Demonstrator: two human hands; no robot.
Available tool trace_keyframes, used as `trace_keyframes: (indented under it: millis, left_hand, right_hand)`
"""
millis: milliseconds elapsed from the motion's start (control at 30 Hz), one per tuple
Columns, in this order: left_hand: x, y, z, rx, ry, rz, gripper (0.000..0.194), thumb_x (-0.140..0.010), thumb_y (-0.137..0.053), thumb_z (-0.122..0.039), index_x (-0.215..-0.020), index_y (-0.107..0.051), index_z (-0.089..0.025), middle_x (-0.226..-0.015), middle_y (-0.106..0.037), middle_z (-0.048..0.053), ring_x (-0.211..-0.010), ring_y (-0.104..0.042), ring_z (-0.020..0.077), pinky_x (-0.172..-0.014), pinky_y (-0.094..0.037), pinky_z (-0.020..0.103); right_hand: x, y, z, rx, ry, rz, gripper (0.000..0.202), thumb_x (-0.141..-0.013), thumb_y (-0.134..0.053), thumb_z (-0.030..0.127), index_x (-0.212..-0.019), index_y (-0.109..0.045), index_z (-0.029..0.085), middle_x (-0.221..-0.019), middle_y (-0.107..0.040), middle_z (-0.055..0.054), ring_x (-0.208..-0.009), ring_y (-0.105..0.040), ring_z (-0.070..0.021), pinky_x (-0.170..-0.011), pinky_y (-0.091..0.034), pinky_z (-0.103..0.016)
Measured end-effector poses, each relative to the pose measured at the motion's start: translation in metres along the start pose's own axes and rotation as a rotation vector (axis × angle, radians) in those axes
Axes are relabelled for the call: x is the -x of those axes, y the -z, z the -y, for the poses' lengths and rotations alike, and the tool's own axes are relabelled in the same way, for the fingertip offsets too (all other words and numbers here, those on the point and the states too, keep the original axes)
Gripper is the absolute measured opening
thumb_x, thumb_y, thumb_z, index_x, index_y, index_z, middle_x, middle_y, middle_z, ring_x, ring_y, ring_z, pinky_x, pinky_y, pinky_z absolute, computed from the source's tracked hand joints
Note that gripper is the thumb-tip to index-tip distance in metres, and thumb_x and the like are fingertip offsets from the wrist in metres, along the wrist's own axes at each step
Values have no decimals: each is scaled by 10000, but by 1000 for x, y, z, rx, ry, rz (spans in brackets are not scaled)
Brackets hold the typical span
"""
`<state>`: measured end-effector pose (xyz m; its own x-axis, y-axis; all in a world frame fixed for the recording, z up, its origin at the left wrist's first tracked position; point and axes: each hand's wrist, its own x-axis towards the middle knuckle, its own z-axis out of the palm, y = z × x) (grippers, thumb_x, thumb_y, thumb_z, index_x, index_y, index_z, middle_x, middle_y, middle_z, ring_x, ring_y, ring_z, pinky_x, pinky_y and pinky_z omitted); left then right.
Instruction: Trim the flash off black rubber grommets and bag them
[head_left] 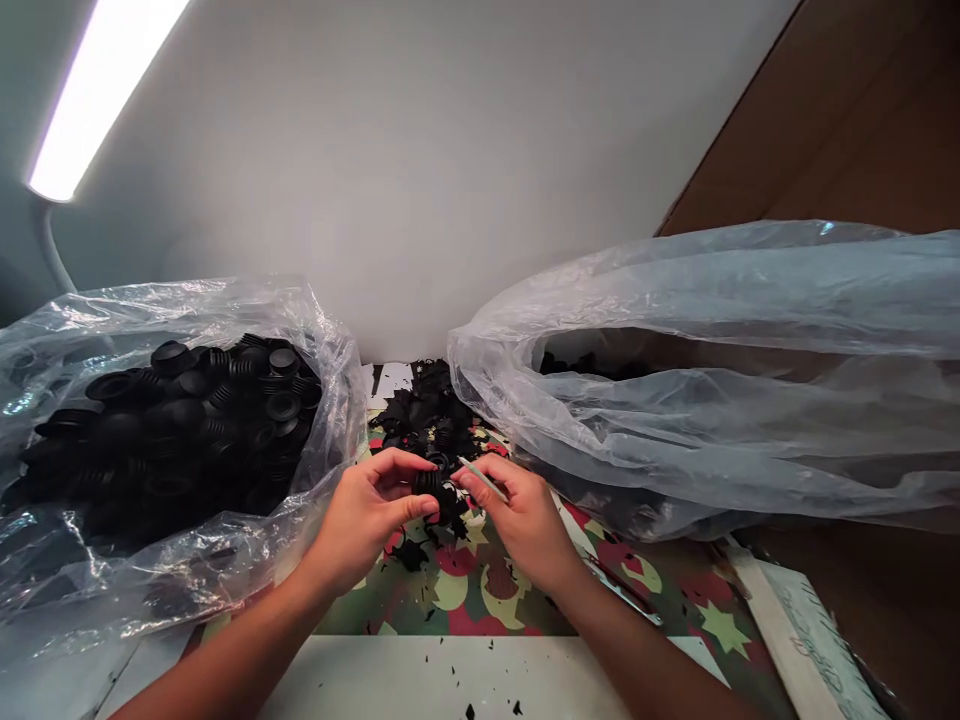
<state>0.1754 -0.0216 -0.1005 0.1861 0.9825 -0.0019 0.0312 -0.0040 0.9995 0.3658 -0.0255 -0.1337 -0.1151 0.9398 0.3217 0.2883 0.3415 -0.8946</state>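
Observation:
In the middle of the view my left hand (375,505) grips a black ribbed rubber part (427,482) between thumb and fingers. Close beside it, my right hand (521,510) is closed around a thin, pale, stick-like tool (482,478); its working end is too small to make out. Black rubber scraps (431,405) are heaped just behind both hands and lie partly beneath them. To the left, many similar black ribbed parts (180,420) fill a clear plastic bag (334,345).
Another clear plastic bag (675,420) lies open at the right, with black pieces inside. Behind it rises a cardboard sheet (840,130). A lit lamp (105,90) stands at upper left. Patterned cloth (450,590) covers the table, and a white board (390,680) with black crumbs lies in front.

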Motion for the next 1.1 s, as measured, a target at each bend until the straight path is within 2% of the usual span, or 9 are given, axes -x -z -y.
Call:
trace_keyframes:
  millis: [233, 533, 633, 700, 767, 833, 900, 1000, 1100]
  left_hand:
    - [2, -1, 7, -48, -58, -25, 276, -638, -897, -257, -859, -753, -176, -885, -771, 43, -834, -715, 211, -710, -598, 286]
    - [1, -5, 10, 172, 4, 6, 321, -609, -919, -254, -893, -794, -175, -838, -767, 44, -757, -687, 186, -692, -573, 275]
    - [2, -3, 6, 11, -84, 8, 312, -664, -879, -256, -957, -786, -201, -1009, -777, 79, -928, -703, 242, -831, -568, 343]
    - [4, -2, 2, -187, -222, -84, 362, -662, -871, -240, -1012, -777, -238, -1182, -738, 86, -1134, -646, 286, -972, -512, 395]
    - [6, -2, -1, -330, -298, -180, 322, -675, -857, -261, -982, -761, -246, -1137, -732, 75, -1131, -636, 284, -971, -499, 398]
    - [7, -4, -2, -307, -198, -135, 248, -737, -816, -348, -920, -712, -217, -876, -734, 47, -862, -686, 237, -784, -543, 353]
    - [8, -6, 0, -135, -18, -8, 325, -791, -762, -467, -932, -646, -198, -713, -694, 11, -646, -658, 189, -612, -519, 297]
    - [6, -9, 4, 116, 140, 29, 470, -756, -770, -568, -977, -593, -193, -737, -694, 5, -660, -687, 179, -596, -516, 267]
    - [4, -6, 6, 152, 160, -19, 456, -698, -842, -496, -934, -600, -189, -743, -669, -15, -677, -682, 157, -631, -519, 252]
  right_hand:
    - [5, -6, 15, -208, -115, 15, 253, -846, -658, 418, -740, -686, 190, -687, -534, 25, -602, -444, -123, -555, -339, -254]
    - [7, -4, 18, -346, -180, 14, 273, -843, -634, 430, -707, -631, 194, -683, -515, 13, -621, -436, -133, -543, -338, -256]
    - [7, -5, 16, -254, -93, -34, 256, -858, -624, 385, -689, -629, 193, -677, -507, 19, -602, -436, -125, -534, -343, -249]
    - [6, -6, 13, -159, -28, -107, 253, -869, -616, 340, -662, -614, 194, -669, -506, 25, -583, -432, -117, -527, -344, -243]
    - [5, -7, 9, -72, 20, -179, 262, -879, -612, 304, -640, -599, 196, -656, -515, 28, -570, -441, -114, -518, -350, -237]
    - [4, -9, 4, 6, 85, -235, 267, -886, -615, 272, -631, -596, 199, -641, -523, 30, -565, -465, -115, -515, -366, -231]
    - [6, -12, 0, 83, 190, -260, 244, -891, -624, 231, -650, -610, 201, -646, -539, 28, -569, -498, -115, -518, -387, -226]
    - [9, -18, -3, 212, 403, -235, 219, -926, -611, 175, -711, -641, 199, -677, -574, 9, -589, -540, -118, -535, -412, -229]
    - [12, -20, -3, 373, 564, -155, 246, -988, -553, 170, -776, -675, 196, -703, -621, -16, -612, -543, -133, -577, -421, -256]
